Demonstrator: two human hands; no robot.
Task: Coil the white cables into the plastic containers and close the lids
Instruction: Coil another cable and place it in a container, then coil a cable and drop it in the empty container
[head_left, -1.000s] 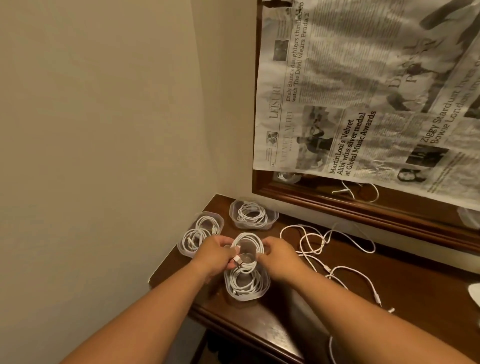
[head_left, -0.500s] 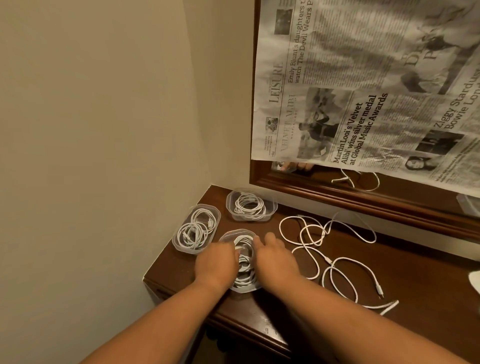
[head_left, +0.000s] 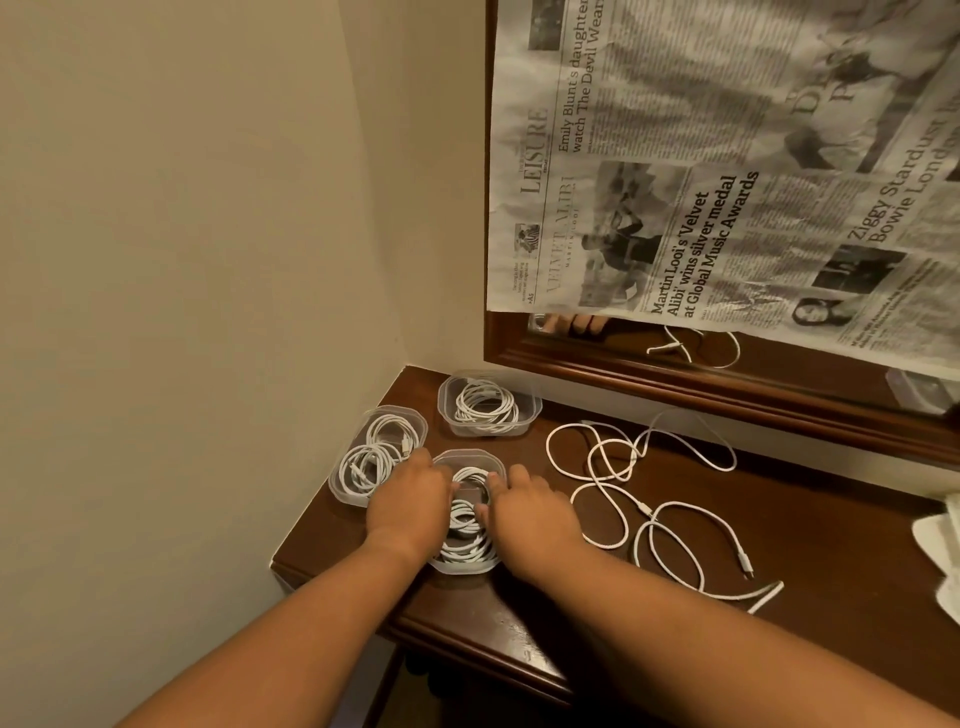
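Three clear plastic containers stand at the table's left corner, all open-topped, each with coiled white cable inside. The near container (head_left: 467, 565) holds a white coil (head_left: 464, 522). My left hand (head_left: 410, 501) lies over its left side and my right hand (head_left: 530, 512) over its right side, with fingertips touching the coil and rim. The left container (head_left: 344, 493) sits just beyond my left hand, the back container (head_left: 451, 423) against the wall. A loose white cable (head_left: 621, 543) sprawls in loops on the dark wooden table (head_left: 810, 525) to the right of my right hand.
A wood-framed mirror (head_left: 675, 387) leans at the back, mostly covered by a newspaper (head_left: 675, 182). Something white (head_left: 940, 551) lies at the table's right edge. The table's front edge runs just under my forearms, and the wall is close on the left.
The coil I held raised between both hands a second ago has gone down into the near container. My hands have since parted slightly to its two sides.
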